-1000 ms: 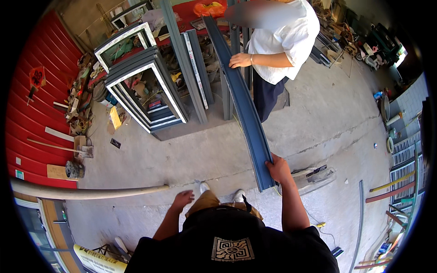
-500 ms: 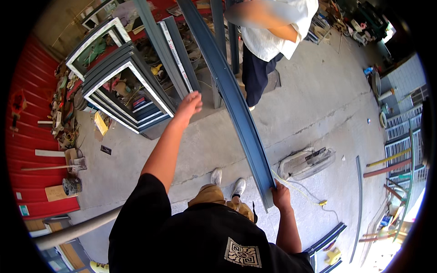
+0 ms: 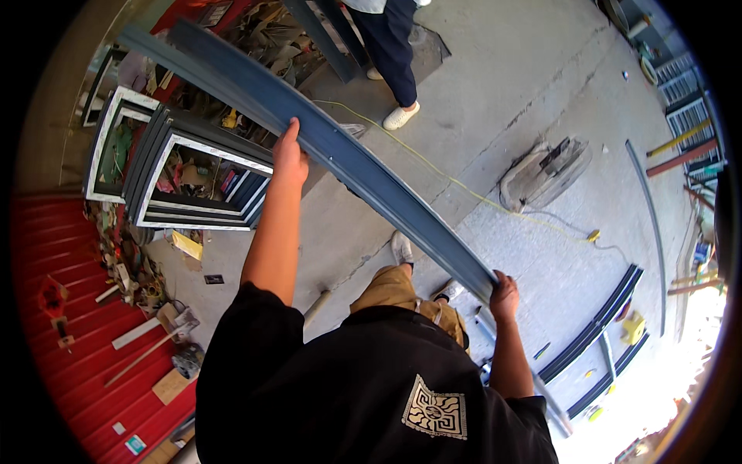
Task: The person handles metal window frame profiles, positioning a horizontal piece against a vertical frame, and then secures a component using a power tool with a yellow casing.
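Note:
A long blue-grey metal profile slants across in front of me, from the far left to near my right side. My left hand is closed on its near edge around the middle, thumb up against the side. At the profile's near end, my right hand grips the end, with part of the fingers hidden. The far end runs up over the stacked window frames at the left, and its tip is somewhat blurred.
Another person in dark trousers stands beyond the profile. A yellow cord crosses the concrete floor near a dusty oblong object. Dark curved frame pieces lie at the right. Clutter lines the red corrugated wall at the left.
My left hand has gone from free in the air to holding the profile. The profile's far end has swung left, and my view has turned with it.

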The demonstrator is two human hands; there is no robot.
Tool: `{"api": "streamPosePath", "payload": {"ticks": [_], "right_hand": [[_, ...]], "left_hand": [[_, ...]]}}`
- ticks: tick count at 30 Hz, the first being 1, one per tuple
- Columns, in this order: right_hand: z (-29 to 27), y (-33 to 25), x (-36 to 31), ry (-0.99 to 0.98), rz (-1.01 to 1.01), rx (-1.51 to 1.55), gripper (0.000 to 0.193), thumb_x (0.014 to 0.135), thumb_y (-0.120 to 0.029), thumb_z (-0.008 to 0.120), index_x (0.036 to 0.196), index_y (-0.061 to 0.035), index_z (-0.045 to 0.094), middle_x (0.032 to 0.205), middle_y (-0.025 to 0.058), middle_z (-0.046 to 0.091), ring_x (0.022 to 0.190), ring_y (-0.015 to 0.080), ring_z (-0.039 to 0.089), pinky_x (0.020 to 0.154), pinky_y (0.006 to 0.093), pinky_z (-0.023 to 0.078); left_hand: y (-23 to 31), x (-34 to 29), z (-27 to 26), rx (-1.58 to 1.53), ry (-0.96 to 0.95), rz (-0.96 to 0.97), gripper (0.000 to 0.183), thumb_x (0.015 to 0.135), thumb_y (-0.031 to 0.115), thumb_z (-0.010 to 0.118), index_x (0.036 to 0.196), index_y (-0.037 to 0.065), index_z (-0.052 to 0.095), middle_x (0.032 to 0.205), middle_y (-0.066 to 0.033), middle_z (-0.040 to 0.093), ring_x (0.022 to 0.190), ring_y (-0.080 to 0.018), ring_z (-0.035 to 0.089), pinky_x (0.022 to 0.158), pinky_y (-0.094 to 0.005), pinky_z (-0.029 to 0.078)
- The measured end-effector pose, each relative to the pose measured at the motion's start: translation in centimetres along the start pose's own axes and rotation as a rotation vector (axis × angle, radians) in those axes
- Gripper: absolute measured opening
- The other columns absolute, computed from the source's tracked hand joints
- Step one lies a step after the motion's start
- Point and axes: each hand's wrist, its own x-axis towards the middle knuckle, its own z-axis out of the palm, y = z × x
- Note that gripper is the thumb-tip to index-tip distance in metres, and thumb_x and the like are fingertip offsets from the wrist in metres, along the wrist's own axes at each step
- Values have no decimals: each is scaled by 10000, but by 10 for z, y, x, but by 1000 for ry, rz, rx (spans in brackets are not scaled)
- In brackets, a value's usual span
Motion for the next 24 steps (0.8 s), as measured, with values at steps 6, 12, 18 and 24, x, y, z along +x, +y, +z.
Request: {"api": "streamPosePath", "payload": {"ticks": [6, 12, 18, 24], "right_hand": [[-47, 83, -42, 86, 107, 8, 399, 843, 62, 584, 1171, -97, 745, 1091, 183, 711, 1082, 392, 655, 979, 472, 510], [-75, 185, -97, 73, 162, -32, 390, 860, 38, 572, 1182, -97, 747, 1127, 174, 716, 1119, 383, 650, 1007, 469, 488], [-138, 281, -128, 134, 213, -93, 278, 917, -21, 625, 1156, -88, 751, 1148, 156, 711, 1141, 376, 631, 1011, 452, 487], [-174, 399, -227, 403, 431, -108, 217, 935, -43, 646, 1116, -87, 758, 1107, 133, 729, 1110, 357, 641, 985, 443, 494]], "left_hand": [[-30, -141, -30, 54, -93, -115, 394, 967, 42, 648, 1358, 58, 606, 1319, -91, 660, 1219, -264, 627, 1065, -440, 494], [-108, -252, -25, 65, -137, -263, 447, 909, -40, 639, 1342, 65, 608, 1284, -69, 648, 1204, -231, 614, 1032, -410, 472], [-185, -363, 60, 130, -369, -457, 504, 942, 12, 639, 1432, 92, 553, 1404, -52, 617, 1338, -230, 562, 1142, -409, 422], [-273, -478, 147, 358, -645, -473, 425, 990, 49, 636, 1400, 105, 540, 1354, -75, 652, 1264, -259, 631, 1140, -461, 471]]}}
